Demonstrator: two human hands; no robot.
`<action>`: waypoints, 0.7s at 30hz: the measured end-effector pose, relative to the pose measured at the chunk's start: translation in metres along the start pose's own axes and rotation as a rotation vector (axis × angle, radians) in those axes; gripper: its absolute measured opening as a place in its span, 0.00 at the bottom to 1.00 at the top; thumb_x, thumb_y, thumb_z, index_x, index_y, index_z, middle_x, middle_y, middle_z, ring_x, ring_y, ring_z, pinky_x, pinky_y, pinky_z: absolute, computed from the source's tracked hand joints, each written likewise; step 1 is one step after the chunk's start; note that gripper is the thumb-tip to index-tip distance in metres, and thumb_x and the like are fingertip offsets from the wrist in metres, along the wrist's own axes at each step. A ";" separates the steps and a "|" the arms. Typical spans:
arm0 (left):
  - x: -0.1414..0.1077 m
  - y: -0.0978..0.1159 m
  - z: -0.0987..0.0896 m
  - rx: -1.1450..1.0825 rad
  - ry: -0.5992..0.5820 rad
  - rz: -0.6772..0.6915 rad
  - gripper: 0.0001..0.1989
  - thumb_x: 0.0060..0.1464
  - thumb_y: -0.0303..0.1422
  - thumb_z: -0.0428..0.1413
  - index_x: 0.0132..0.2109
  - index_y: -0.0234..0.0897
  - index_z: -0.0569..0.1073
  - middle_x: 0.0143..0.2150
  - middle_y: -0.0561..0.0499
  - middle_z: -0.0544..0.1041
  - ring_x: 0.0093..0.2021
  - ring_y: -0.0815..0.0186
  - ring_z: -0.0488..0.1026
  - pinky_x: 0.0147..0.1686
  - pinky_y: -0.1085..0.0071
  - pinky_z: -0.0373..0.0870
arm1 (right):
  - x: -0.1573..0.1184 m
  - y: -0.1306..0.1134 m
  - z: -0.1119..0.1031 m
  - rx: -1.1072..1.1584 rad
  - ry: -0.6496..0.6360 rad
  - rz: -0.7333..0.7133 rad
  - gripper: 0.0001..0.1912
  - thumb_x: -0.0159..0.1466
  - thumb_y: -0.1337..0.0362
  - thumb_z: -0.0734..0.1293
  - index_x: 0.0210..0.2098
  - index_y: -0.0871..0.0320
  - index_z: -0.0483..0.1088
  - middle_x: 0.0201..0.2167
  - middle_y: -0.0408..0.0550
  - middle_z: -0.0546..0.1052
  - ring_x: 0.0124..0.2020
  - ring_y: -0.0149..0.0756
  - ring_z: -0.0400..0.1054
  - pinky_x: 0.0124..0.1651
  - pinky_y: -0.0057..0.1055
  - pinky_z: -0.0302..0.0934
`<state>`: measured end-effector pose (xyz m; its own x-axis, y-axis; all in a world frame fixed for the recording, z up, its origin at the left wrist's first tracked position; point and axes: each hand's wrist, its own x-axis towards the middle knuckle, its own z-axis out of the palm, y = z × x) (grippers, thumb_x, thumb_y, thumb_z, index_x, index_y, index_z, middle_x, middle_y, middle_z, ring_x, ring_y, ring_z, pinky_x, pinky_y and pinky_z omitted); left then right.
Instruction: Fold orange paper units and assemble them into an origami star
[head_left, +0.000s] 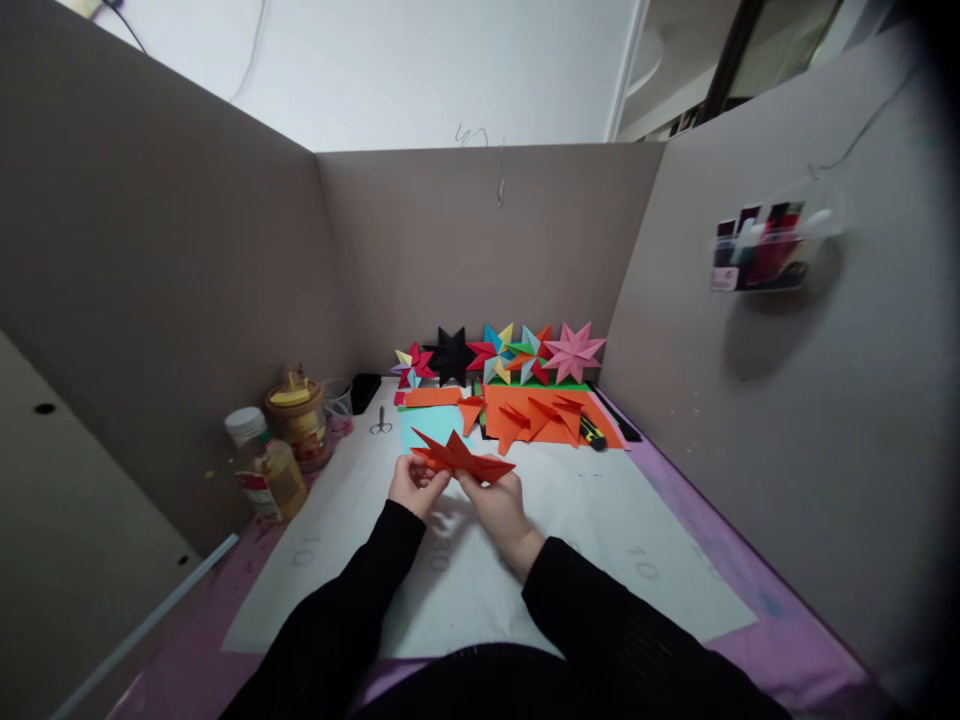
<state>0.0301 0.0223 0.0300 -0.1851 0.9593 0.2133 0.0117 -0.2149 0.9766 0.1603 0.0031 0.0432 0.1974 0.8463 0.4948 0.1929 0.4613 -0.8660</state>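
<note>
An orange folded paper star [459, 458] with several pointed arms is held above the white sheet, tilted toward me. My left hand [417, 486] pinches its near left side with the fingers curled beneath. From the right, my right hand [498, 502] grips the star with the thumb on its near edge; the other fingers are partly hidden under the paper. Just beyond lie several folded orange paper pieces [544, 418] on flat orange sheets [504, 396]. A light blue sheet [429, 424] lies behind the held star.
Finished paper stars [574, 352] lean along the back panel. Small scissors [381, 422] lie left, a yellow-black cutter [592, 432] right. A bottle [270, 470], a brown-yellow jar [298, 415] and a clear cup [337, 400] stand at the left. Grey panels enclose three sides.
</note>
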 end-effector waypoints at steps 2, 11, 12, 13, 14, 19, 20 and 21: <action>-0.002 -0.002 0.004 -0.205 0.013 -0.178 0.22 0.36 0.36 0.63 0.35 0.39 0.59 0.25 0.58 0.71 0.23 0.71 0.70 0.20 0.77 0.64 | 0.000 -0.002 -0.002 -0.041 -0.016 -0.064 0.07 0.57 0.61 0.66 0.27 0.57 0.73 0.27 0.47 0.75 0.31 0.36 0.69 0.38 0.32 0.63; -0.011 0.011 0.014 -0.753 0.060 -0.555 0.10 0.42 0.19 0.57 0.32 0.36 0.68 0.26 0.55 0.73 0.26 0.75 0.72 0.28 0.80 0.69 | -0.003 0.000 -0.002 -0.075 -0.077 -0.181 0.08 0.60 0.62 0.64 0.26 0.56 0.71 0.26 0.46 0.72 0.30 0.34 0.66 0.36 0.30 0.61; -0.012 0.013 0.016 -0.787 0.075 -0.566 0.10 0.44 0.18 0.55 0.32 0.35 0.69 0.26 0.55 0.73 0.25 0.76 0.71 0.27 0.81 0.69 | -0.003 0.000 -0.001 -0.075 -0.076 -0.186 0.08 0.60 0.62 0.64 0.26 0.56 0.70 0.26 0.46 0.72 0.30 0.34 0.66 0.36 0.30 0.61; -0.014 0.015 0.018 -0.813 0.085 -0.567 0.10 0.45 0.17 0.54 0.32 0.35 0.70 0.26 0.55 0.72 0.25 0.76 0.71 0.27 0.81 0.69 | -0.004 0.001 -0.001 -0.074 -0.075 -0.192 0.08 0.60 0.62 0.64 0.26 0.56 0.70 0.26 0.46 0.72 0.30 0.34 0.66 0.36 0.30 0.61; -0.015 0.016 0.020 -0.835 0.092 -0.564 0.10 0.45 0.16 0.53 0.31 0.35 0.70 0.25 0.55 0.72 0.24 0.76 0.70 0.26 0.81 0.69 | -0.004 0.002 -0.001 -0.074 -0.073 -0.200 0.07 0.60 0.63 0.64 0.26 0.56 0.70 0.27 0.46 0.72 0.30 0.35 0.66 0.36 0.30 0.61; -0.021 0.021 0.026 -0.921 0.118 -0.546 0.11 0.46 0.15 0.51 0.32 0.32 0.71 0.26 0.52 0.73 0.25 0.74 0.71 0.27 0.80 0.69 | -0.004 0.004 -0.001 -0.092 -0.065 -0.257 0.05 0.60 0.65 0.64 0.27 0.56 0.70 0.27 0.45 0.72 0.30 0.34 0.66 0.36 0.31 0.60; -0.021 0.021 0.027 -0.925 0.123 -0.542 0.10 0.46 0.15 0.51 0.32 0.32 0.71 0.26 0.52 0.73 0.25 0.74 0.71 0.27 0.80 0.69 | -0.004 0.004 -0.001 -0.097 -0.066 -0.269 0.05 0.60 0.66 0.64 0.27 0.56 0.70 0.26 0.45 0.72 0.30 0.34 0.65 0.36 0.31 0.60; -0.021 0.021 0.027 -0.925 0.126 -0.537 0.10 0.46 0.14 0.51 0.32 0.32 0.71 0.25 0.52 0.73 0.25 0.73 0.71 0.27 0.80 0.69 | -0.004 0.004 -0.001 -0.101 -0.069 -0.279 0.05 0.60 0.66 0.64 0.28 0.56 0.71 0.26 0.45 0.72 0.30 0.34 0.65 0.36 0.31 0.60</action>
<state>0.0612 0.0026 0.0469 -0.0448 0.9551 -0.2930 -0.8390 0.1233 0.5300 0.1612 0.0011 0.0377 0.0584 0.7080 0.7038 0.3263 0.6527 -0.6838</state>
